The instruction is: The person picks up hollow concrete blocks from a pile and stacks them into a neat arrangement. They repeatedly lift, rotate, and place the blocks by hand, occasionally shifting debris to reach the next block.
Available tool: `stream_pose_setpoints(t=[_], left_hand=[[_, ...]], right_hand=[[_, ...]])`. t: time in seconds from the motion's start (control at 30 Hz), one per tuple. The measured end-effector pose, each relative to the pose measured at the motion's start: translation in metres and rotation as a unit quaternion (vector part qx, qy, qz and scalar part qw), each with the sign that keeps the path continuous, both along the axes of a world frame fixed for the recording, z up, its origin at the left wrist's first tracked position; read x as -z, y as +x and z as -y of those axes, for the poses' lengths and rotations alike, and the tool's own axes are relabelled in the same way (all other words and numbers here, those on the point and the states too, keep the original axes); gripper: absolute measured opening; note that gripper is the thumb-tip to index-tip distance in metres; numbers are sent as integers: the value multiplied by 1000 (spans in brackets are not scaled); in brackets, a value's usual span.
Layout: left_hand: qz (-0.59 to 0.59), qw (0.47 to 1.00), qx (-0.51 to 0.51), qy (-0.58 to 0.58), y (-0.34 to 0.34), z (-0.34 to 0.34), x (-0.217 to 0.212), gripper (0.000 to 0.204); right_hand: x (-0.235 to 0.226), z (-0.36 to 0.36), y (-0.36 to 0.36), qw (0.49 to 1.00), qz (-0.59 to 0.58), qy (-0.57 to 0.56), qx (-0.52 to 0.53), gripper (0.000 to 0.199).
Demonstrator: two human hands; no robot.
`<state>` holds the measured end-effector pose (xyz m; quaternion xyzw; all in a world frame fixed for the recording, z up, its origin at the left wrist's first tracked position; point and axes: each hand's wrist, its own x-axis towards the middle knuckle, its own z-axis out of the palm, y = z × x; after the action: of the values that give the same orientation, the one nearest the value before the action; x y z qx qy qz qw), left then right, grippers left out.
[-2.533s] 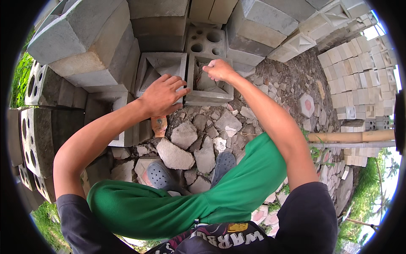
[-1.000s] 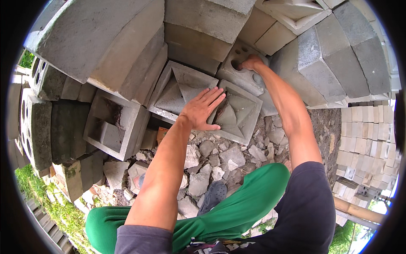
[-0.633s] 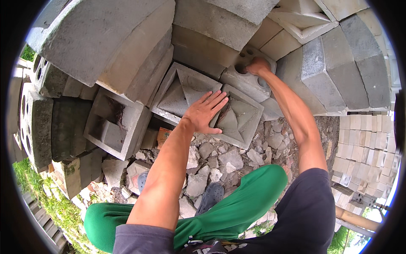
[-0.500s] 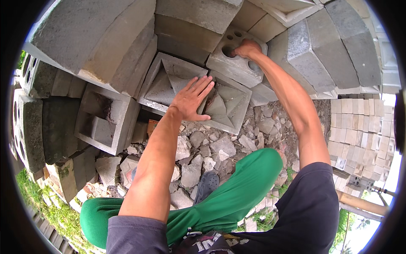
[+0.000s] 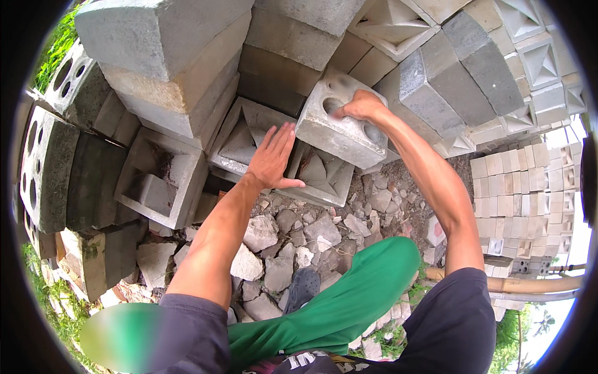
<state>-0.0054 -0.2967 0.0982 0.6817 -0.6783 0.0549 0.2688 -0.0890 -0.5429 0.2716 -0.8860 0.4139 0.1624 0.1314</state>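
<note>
My right hand [image 5: 364,107] is hooked into a round hole of a grey concrete block [image 5: 333,138] with several round holes in its top face. The fingertips are hidden inside. This block sits tilted, its near side covering part of a faceted vent block [image 5: 321,194] with slanted triangular faces. My left hand [image 5: 272,159] is open, fingers stretched and thumb apart, over the seam between that block and a second faceted vent block [image 5: 225,161] on its left. Its fingertips are close to the holed block's left edge; whether they touch it I cannot tell.
Stacked plain blocks [image 5: 162,68] rise on the left, beside a square hollow block [image 5: 177,215]. More blocks [image 5: 436,87] stand at the far right. Broken concrete rubble [image 5: 280,274] covers the ground around my shoe [image 5: 303,288]. A bamboo pole [image 5: 536,285] lies at the right.
My right hand has shifted the holed block toward me and leftward, so it overlaps the faceted block more. My left hand has moved slightly left and nearer to me.
</note>
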Motion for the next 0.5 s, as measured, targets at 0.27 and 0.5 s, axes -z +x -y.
stream_pose_setpoints(t=[0.27, 0.5], left_hand=[[-43, 990, 136, 14, 3, -94, -57, 96], [-399, 890, -214, 59, -63, -63, -68, 98]], right_hand=[[28, -95, -70, 998, 34, 48, 31, 52], [72, -137, -116, 994, 96, 38, 34, 73]])
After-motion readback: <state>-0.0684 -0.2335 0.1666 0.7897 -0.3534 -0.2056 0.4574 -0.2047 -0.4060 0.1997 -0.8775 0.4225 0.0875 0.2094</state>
